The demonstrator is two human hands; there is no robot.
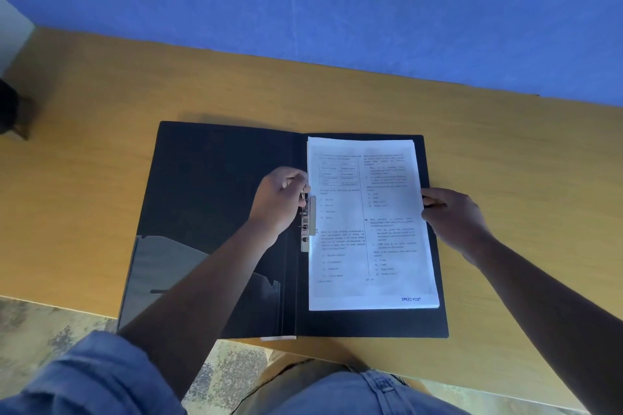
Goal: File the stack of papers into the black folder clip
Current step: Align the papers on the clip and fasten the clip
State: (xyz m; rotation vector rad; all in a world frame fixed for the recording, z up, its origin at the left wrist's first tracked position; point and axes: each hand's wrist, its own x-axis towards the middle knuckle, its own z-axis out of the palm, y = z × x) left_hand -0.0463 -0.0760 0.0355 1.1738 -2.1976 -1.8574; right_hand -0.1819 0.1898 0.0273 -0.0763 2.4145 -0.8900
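Note:
A black folder (215,199) lies open on the wooden table. A stack of printed white papers (371,232) rests on its right half, left edge against the spine. A metal clip (307,229) sits along the spine over that edge. My left hand (279,199) has its fingers closed on the upper end of the clip lever. My right hand (455,216) holds the right edge of the stack, thumb on top of the sheets.
The table (522,178) runs to a blue wall behind. The folder's near edge reaches the table's front edge. A dark object (11,108) stands off the table's far left end. My denim-clad legs are below the table edge.

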